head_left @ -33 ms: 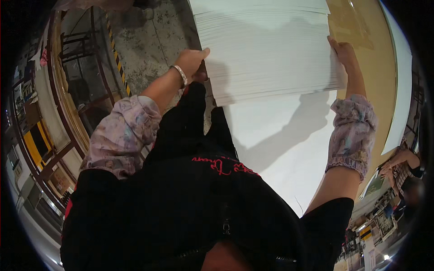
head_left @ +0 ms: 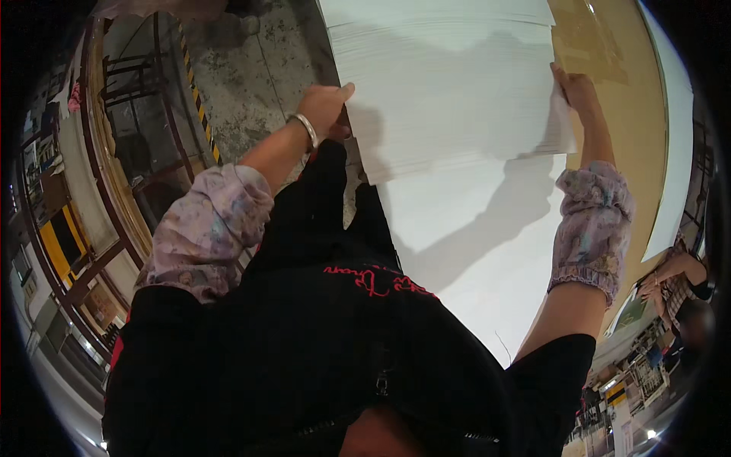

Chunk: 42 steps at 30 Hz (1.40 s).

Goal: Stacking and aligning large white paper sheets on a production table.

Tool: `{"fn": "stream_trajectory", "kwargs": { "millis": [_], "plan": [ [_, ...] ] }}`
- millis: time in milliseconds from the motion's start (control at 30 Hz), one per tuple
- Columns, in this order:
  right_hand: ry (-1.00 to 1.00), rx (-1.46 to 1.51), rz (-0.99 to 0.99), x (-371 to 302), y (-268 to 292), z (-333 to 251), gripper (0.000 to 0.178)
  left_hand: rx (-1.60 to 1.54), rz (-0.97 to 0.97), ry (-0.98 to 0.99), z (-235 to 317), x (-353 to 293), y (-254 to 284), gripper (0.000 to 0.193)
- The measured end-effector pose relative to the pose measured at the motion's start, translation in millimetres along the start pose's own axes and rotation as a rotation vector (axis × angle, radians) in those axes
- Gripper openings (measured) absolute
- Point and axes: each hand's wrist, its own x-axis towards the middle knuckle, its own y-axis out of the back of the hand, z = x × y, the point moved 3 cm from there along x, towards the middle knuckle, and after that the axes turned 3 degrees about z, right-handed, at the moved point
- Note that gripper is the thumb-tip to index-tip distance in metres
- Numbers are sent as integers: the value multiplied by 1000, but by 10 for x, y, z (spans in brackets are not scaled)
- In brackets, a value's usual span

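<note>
We have the stack of white sheets [head_left: 449,99] toward 1 o'clock, between our 2 hands. It lies at 3 o'clock from our left hand [head_left: 323,106] and at 9 o'clock from our right hand [head_left: 581,93], touching both, so neither is nearer. What shows of it spreads broader from 9 to 3 than from 12 to 6, but its far end leaves the view, so we cannot tell its true long axis. Our left hand is nearly closed, pinching the left edge, thumb on top, most fingers hidden. Our right hand appears to pinch the right edge, its underside hidden. A smooth white surface [head_left: 464,244] reaches toward 6 o'clock from the stack; a brown board [head_left: 620,99] lies at 3 o'clock.
</note>
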Motion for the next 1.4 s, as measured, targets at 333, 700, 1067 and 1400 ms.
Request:
{"fn": "stream_trajectory", "kwargs": {
  "millis": [333,700,1067,1400],
  "plan": [
    [-96,189,-174,-282,29,15,36,225,4,-310,70,-235,-140,29],
    [-85,337,94,-303,-32,33,33,217,292,-562,-176,-52,-297,29],
    [-105,360,-55,-372,-23,74,25,350,342,-706,-195,-108,-318,31],
    [-102,352,-88,-385,-13,10,23,298,412,-725,-264,-60,-335,28]
  ]
}}
